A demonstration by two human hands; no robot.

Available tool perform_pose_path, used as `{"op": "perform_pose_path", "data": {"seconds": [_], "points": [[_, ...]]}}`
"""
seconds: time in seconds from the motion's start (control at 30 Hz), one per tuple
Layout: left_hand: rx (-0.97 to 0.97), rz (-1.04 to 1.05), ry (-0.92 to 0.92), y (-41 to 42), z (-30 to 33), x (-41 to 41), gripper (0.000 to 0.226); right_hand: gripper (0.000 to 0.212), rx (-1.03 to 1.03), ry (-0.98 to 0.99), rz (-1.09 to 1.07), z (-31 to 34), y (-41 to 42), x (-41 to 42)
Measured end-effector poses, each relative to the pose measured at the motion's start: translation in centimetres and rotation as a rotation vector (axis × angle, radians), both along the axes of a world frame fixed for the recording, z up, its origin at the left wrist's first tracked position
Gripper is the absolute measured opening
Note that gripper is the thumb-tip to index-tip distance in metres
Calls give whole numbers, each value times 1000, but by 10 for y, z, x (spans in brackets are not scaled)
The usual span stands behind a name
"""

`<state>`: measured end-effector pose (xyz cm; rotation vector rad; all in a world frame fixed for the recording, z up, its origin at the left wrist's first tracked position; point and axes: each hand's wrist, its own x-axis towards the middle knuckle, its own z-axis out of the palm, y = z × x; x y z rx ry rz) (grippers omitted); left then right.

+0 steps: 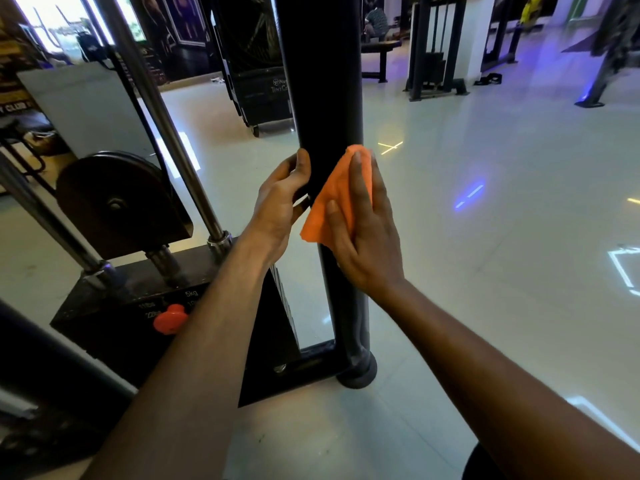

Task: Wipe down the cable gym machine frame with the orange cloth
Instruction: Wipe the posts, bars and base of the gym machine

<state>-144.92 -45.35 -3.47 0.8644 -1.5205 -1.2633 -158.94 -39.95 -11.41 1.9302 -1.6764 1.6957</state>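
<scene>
A thick black upright post of the cable machine frame stands in the middle of the view, ending in a round foot on the floor. My right hand presses the orange cloth flat against the post with straight fingers. My left hand grips the left side of the post at the same height, thumb on the front and fingers curled behind it. The cloth's lower corner hangs free below my right fingers.
Left of the post are chrome guide rods, a black pulley wheel and the weight stack with an orange selector pin. Glossy pale floor spreads to the right. Other gym machines and a seated person are far behind.
</scene>
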Motion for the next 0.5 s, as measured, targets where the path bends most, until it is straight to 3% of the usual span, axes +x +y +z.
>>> {"op": "perform_pose_path", "data": {"seconds": [0.2,0.4,0.5], "points": [[-8,8,11,2,-4,-2,47,76,50,92,-2,-30,8,-2],[-18,26,16,1,-14,-3,46,79,-25,35,-19,-11,-11,2],[-11,29,4,0,-22,-3,44,87,29,69,-52,-65,-6,11]]}}
